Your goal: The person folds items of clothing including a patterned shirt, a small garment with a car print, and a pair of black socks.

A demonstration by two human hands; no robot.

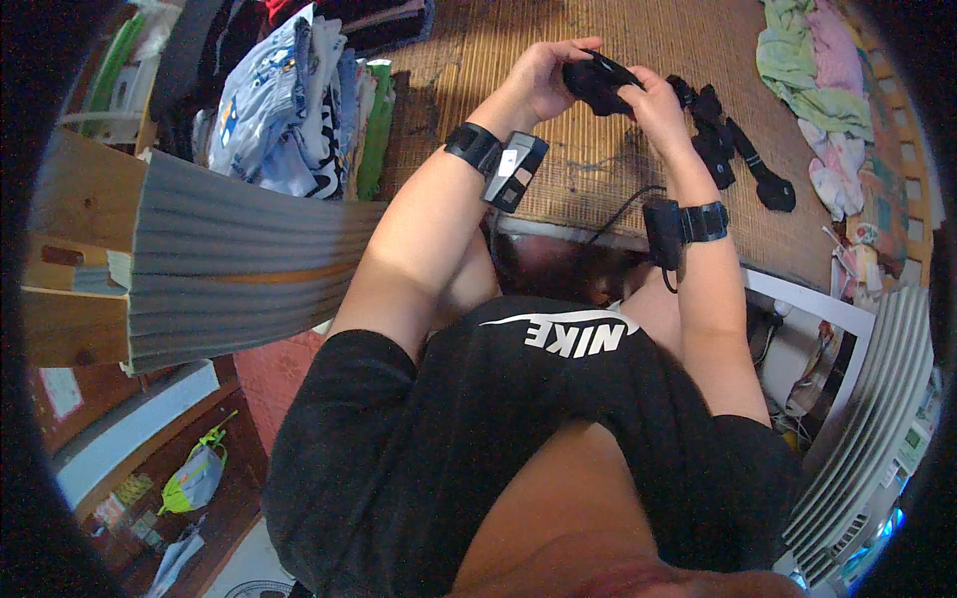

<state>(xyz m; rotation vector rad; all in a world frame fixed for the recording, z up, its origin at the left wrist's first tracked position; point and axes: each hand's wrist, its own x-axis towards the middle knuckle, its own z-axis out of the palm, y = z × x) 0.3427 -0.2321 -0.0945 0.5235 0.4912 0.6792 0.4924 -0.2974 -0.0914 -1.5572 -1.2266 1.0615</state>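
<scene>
A black sock (pixel 602 84) is stretched between my two hands above a bamboo mat (pixel 463 82). My left hand (pixel 549 75) grips its left end, with the thumb along the upper edge. At the other end, my right hand (pixel 652 101) pinches the fabric between thumb and fingers. Just right of that hand, several more black socks (pixel 714 146) lie loosely on the mat. One separate dark sock (pixel 762 168) with pale stripes is stretched out beside them. Each wrist wears a black strap with a small device, the left one (pixel 516 172) and the right one (pixel 663 233).
Folded clothes (pixel 277 112) stand in a stack at the left. Green and pink cloths (pixel 815 75) lie along the right edge. A grey corrugated panel (pixel 247 261) borders the left side. A white-framed opening (pixel 807 295) with cables is at lower right. A dark cable (pixel 624 209) crosses the mat's near edge.
</scene>
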